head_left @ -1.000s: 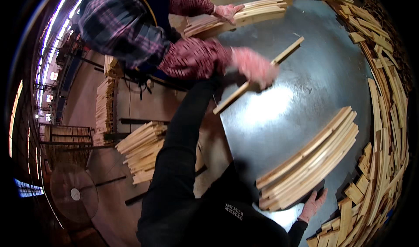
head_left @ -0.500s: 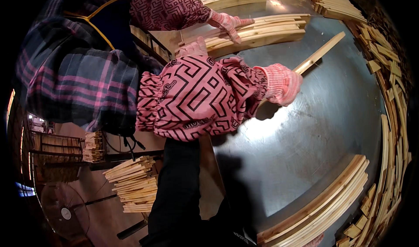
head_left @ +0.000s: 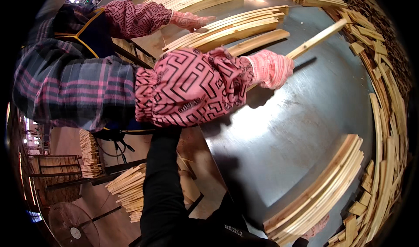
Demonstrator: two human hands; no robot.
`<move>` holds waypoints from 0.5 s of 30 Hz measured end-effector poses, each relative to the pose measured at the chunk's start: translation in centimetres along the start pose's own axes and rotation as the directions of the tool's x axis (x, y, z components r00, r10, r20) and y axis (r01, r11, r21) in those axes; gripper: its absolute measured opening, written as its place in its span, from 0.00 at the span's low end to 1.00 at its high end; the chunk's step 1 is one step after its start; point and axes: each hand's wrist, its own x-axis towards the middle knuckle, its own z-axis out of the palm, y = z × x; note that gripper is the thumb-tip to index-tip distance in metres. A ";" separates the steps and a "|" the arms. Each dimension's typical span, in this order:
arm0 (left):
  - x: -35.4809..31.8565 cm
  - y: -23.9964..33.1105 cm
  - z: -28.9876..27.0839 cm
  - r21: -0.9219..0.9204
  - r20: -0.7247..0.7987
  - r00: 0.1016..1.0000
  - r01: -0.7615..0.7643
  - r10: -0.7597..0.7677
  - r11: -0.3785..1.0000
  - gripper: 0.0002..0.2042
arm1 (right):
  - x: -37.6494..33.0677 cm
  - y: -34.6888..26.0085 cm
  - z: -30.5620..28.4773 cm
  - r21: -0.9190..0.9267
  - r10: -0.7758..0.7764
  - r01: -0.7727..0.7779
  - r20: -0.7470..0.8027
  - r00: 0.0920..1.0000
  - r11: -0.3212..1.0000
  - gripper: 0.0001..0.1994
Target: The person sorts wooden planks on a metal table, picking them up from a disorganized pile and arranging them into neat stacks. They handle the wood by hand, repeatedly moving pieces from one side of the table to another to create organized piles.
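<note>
1. Right hand [head_left: 317,228] at a stack of wooden strips [head_left: 321,190] on the table [head_left: 301,98]; whether its fingers grip is unclear; left hand hidden;
2. Stack formed; one strip [head_left: 317,39] separate, clasped in a co-worker's hand [head_left: 277,69].

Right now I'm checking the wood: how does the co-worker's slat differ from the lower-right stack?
The slat is a single piece; the stack is several together. The slat is gripped in a co-worker's hand, apparently above the table; the stack rests on it, by the wearer's right hand. Both are pale wood.
</note>
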 end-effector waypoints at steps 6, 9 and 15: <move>-23.1 0.7 -0.9 -0.153 -0.021 0.806 0.582 -0.592 0.799 0.22 | -0.6 -7.2 -1.3 -0.122 -0.498 0.521 0.178 0.849 0.845 0.39; -29.5 6.4 1.7 -0.501 0.257 0.837 0.543 -0.483 0.674 0.26 | -2.3 -10.4 -2.3 -0.149 -0.439 0.466 0.182 0.880 0.872 0.37; -35.1 14.8 8.4 -0.923 0.376 0.919 0.359 -0.122 -0.139 0.33 | 0.5 -5.5 -4.8 0.108 -0.147 0.149 -0.021 0.989 0.983 0.26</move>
